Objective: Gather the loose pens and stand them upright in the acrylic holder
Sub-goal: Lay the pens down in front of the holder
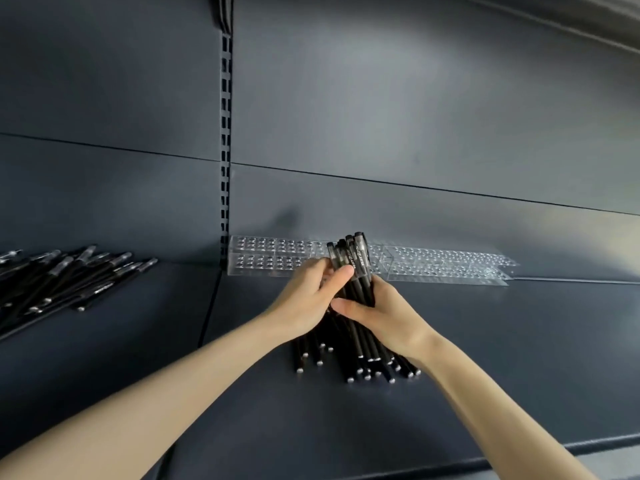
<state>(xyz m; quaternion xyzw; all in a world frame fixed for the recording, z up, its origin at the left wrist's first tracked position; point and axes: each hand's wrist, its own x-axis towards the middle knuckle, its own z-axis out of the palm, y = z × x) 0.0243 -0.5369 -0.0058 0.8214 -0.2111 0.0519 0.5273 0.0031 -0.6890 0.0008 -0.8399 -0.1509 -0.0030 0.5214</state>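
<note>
Both left hand (pixel 306 296) and right hand (pixel 389 315) have a closed grip round the pens (pixel 356 268), near the holder (pixel 268 258).

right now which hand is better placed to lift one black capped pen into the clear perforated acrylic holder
Probably the left hand: its fingertips sit at the capped ends of the black pen bundle, nearest the clear acrylic holder; the right hand grips the bundle's middle.

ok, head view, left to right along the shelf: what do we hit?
Loose pen pile → slotted upright → left hand → held pen bundle → right hand.
</note>
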